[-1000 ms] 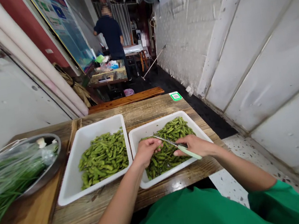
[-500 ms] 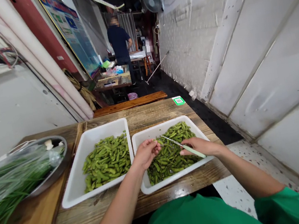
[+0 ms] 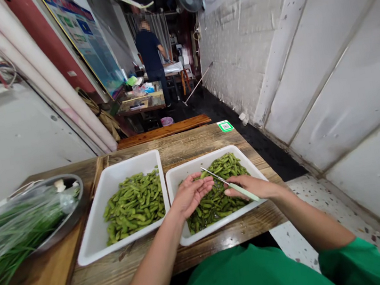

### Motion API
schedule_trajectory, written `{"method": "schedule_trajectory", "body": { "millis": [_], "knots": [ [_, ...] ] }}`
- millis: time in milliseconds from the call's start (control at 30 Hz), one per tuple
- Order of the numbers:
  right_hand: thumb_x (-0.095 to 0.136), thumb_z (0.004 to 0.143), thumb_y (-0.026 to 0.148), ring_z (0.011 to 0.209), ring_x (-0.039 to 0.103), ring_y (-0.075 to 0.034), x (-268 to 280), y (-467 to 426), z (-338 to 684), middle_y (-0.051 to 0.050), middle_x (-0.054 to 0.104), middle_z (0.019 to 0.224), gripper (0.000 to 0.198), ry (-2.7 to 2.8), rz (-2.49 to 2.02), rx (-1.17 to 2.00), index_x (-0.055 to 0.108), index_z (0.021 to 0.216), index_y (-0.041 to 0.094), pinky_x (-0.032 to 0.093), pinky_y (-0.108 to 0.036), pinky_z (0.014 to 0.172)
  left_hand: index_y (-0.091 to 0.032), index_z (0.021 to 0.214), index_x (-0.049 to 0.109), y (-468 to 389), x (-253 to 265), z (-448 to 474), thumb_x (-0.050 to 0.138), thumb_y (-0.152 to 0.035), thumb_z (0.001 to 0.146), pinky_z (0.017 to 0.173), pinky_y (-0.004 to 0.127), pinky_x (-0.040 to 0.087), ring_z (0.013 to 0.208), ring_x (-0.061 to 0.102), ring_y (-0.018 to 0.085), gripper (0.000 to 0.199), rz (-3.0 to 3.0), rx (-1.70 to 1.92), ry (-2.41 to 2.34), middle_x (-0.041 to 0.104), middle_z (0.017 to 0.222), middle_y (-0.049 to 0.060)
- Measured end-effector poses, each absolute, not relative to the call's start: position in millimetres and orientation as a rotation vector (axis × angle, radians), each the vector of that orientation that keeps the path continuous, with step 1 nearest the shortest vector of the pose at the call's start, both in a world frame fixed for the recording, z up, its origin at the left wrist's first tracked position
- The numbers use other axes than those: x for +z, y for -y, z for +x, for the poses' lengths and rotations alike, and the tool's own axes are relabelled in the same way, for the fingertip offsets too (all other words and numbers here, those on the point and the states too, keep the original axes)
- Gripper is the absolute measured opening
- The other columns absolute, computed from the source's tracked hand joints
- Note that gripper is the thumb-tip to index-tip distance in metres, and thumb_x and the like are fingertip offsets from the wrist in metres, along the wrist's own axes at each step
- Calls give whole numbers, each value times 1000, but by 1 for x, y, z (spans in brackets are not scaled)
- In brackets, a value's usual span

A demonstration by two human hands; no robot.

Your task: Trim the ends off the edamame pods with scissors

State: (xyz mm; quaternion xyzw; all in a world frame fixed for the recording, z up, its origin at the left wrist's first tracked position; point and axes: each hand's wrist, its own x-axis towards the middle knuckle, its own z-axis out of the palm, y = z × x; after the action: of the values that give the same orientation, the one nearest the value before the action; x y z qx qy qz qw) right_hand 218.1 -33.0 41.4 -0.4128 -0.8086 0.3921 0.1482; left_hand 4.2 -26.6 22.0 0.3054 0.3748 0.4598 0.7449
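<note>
My right hand is closed around a pair of scissors with pale green handles; the narrow metal blades point to the upper left. My left hand is palm up with its fingers stretched out, just left of the blades, over the right white tray. Green soybean pods fill much of that tray. A pod shows by the blade tips, partly behind the left fingertips; whether they touch it I cannot tell. More pods lie in the left white tray.
Both trays stand on a wooden table. At the left, a metal bowl and a cutting board bear bagged green stalks. A bench is beyond the table. Farther back stands a person in dark clothes.
My left hand has gone from pinching a pod to stretched fingers, moving slightly right. The scissors have shifted a little up and left. The person behind has moved an arm.
</note>
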Motion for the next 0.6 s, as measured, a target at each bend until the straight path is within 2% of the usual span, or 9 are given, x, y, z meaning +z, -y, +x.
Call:
{"method": "schedule_trajectory", "body": {
  "millis": [100,200,367,600],
  "knots": [
    [44,78,54,60,47,-12,40,32,217,-2,55,68,46,2305,-1175,1126,59,90,13,36,-21,55,-12,98,47,30,23,7,59,-12,74,81,30,48,85,62,16,27,691,945,-795,63,99,14],
    [45,78,54,61,47,-13,36,31,216,-3,57,72,45,2304,-1176,1082,59,91,12,36,-22,55,-12,93,47,31,22,10,57,-13,75,79,29,49,84,63,16,21,712,944,-806,63,99,15],
    [44,78,54,55,41,-10,32,31,217,-1,51,61,44,2379,-1198,1010,59,75,12,31,-20,49,-13,85,46,31,20,12,55,-14,75,71,28,50,72,64,15,14,750,859,-867,66,89,14],
    [50,71,58,50,42,-10,27,22,230,0,48,53,46,2485,-1332,976,59,65,13,27,-20,46,-15,77,44,20,23,-2,60,-16,67,59,27,49,64,63,16,19,810,659,-1136,66,74,11]
  ]
}}
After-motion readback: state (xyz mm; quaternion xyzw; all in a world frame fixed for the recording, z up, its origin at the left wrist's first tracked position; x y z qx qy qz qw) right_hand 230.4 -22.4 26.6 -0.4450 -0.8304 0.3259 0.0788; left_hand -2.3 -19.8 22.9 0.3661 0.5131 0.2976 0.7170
